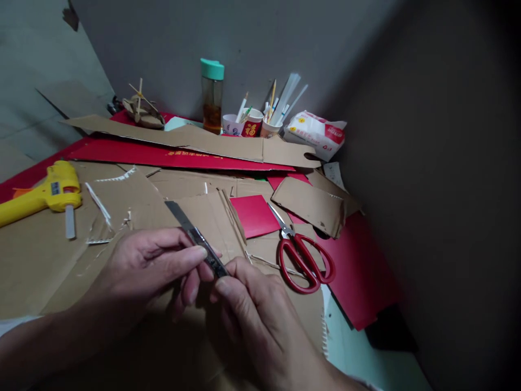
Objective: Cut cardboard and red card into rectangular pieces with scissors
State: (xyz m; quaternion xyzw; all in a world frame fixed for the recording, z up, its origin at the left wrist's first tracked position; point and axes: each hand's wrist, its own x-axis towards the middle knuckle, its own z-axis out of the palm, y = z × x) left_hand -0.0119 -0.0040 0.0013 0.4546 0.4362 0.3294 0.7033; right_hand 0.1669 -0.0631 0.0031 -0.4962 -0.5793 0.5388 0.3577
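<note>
The right hand (260, 309) is nearest in the head view, just left of the red-handled scissors (299, 252), its grip pinched by thumb and forefinger on the rear end of a utility knife (214, 262). The left hand (150, 263), farther left of the scissors, has its grip closed on the knife's middle, thumb on top. The knife slants in the air left of the scissors, its bare blade (180, 215) pointing away from the person. The likeliest mishap looks like a cut: the left hand's fingers sit close to where the blade leaves the holder, and a slip of either hand could bring one onto the edge. A loose pinch at the rear might let the knife twist or drop, scoring the cardboard sheet (36, 260) left of the scissors. The scissors lie with their tips uncovered, so a careless rightward sweep could catch them. Dim light could hide the edge; the glue gun (52, 193), well left of the scissors, seems too far off to interfere.
</note>
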